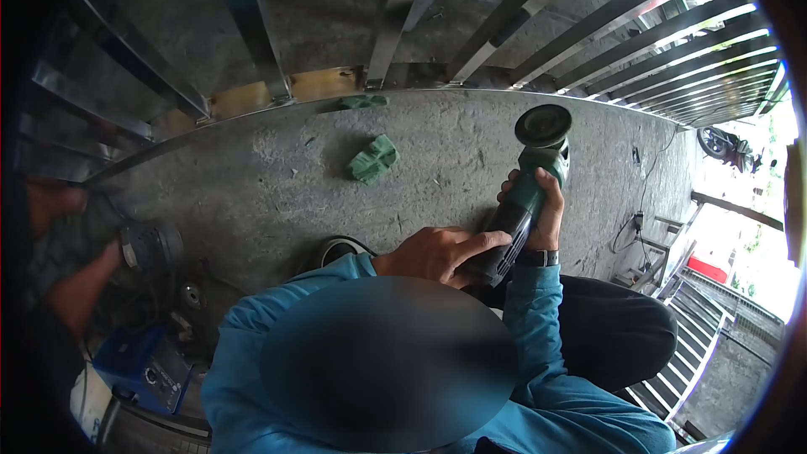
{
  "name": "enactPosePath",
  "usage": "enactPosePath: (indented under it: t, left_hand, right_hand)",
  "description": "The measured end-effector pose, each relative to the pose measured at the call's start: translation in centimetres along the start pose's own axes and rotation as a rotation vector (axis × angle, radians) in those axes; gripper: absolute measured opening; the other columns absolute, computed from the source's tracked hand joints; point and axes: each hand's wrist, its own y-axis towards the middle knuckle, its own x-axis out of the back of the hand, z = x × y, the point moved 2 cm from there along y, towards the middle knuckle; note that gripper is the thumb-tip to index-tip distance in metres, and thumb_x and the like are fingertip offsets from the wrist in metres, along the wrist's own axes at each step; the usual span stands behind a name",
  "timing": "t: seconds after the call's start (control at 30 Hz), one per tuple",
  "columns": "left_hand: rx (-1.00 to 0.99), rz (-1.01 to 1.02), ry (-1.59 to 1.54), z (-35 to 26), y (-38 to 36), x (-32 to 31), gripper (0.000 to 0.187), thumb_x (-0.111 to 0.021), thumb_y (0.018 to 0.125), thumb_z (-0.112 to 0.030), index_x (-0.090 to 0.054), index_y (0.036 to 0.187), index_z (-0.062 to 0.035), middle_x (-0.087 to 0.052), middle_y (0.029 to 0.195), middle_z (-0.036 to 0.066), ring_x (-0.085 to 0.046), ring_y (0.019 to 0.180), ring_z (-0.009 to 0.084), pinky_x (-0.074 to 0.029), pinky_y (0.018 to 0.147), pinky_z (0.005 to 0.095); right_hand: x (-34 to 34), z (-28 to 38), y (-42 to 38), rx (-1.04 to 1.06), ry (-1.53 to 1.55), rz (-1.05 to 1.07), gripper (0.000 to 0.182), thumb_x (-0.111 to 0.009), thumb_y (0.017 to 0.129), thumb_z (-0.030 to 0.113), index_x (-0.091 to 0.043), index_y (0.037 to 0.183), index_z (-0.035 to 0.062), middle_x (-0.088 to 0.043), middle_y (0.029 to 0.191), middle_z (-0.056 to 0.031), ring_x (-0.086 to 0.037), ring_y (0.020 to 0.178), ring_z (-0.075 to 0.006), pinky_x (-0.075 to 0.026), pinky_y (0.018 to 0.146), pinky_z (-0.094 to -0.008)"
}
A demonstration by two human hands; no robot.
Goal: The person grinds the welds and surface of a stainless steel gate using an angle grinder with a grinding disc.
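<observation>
An angle grinder (526,196) with a green and black body is held in front of me, its round dark disc (543,125) pointing away from me. My right hand (551,217), with a watch at the wrist, wraps around the green front part of the body. At the black rear part is my left hand (430,252), its index finger laid along the housing and the other fingers curled against it. On the concrete floor beyond, a crumpled green cloth (374,160) lies to the left of the disc.
A long frame of shiny metal bars (391,21) stretches across the far side. At left are another person's legs (84,286) and a blue machine box (143,368). A black cable (643,193) runs over the floor at right, near a slatted metal panel (685,349). Farther off stands a motorbike (727,147).
</observation>
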Motion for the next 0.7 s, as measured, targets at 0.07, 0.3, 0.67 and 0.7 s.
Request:
enactPosePath:
  t: [0.07, 0.3, 0.67, 0.7]
  left_hand:
    - [0.103, 0.06, 0.007, 1.3, -1.5, -1.2, 0.079, -0.083, 0.074, -0.022, -0.045, 0.144, -0.0151, -0.068, 0.079, 0.014, -0.07, 0.069, 0.0308, -0.057, 0.066, 0.0408]
    - [0.004, 0.037, 0.089, -0.8, -2.8, 0.7, 0.096, -0.084, 0.073, -0.051, -0.039, 0.148, -0.0095, -0.067, 0.076, 0.012, -0.07, 0.066, 0.0297, -0.057, 0.064, 0.0394]
    - [0.12, -0.271, -0.022, -0.9, -3.0, 4.2, 0.11, -0.085, 0.068, -0.06, -0.037, 0.151, -0.0064, -0.067, 0.102, 0.022, -0.07, 0.09, 0.0355, -0.055, 0.083, 0.0425]
    - [0.155, -0.303, -0.037, -0.6, -2.8, 4.1, 0.108, -0.08, 0.072, -0.06, -0.032, 0.154, -0.0097, -0.066, 0.094, 0.024, -0.069, 0.086, 0.0376, -0.055, 0.081, 0.0447]
  right_hand:
    - [-0.1, -0.8, 0.0, -0.008, -0.084, -0.011, 0.038, -0.067, 0.085, 0.024, -0.054, 0.111, -0.0001, -0.064, 0.089, -0.0125, -0.066, 0.071, -0.0251, -0.058, 0.064, -0.0374]
    - [-2.5, -2.8, -0.4, -0.15, -0.222, 0.177, 0.046, -0.069, 0.082, 0.026, -0.053, 0.114, -0.0022, -0.064, 0.09, -0.0144, -0.067, 0.072, -0.0259, -0.058, 0.062, -0.0371]
    - [-10.4, -3.4, 3.1, -0.268, -0.256, 0.524, 0.061, -0.064, 0.094, 0.04, -0.045, 0.13, -0.0052, -0.063, 0.099, -0.019, -0.069, 0.076, -0.0282, -0.061, 0.067, -0.0397]
    - [-10.8, -3.3, 3.6, -0.266, -0.257, 0.522, 0.061, -0.064, 0.094, 0.04, -0.045, 0.13, -0.0052, -0.063, 0.099, -0.019, -0.069, 0.076, -0.0282, -0.061, 0.067, -0.0397]
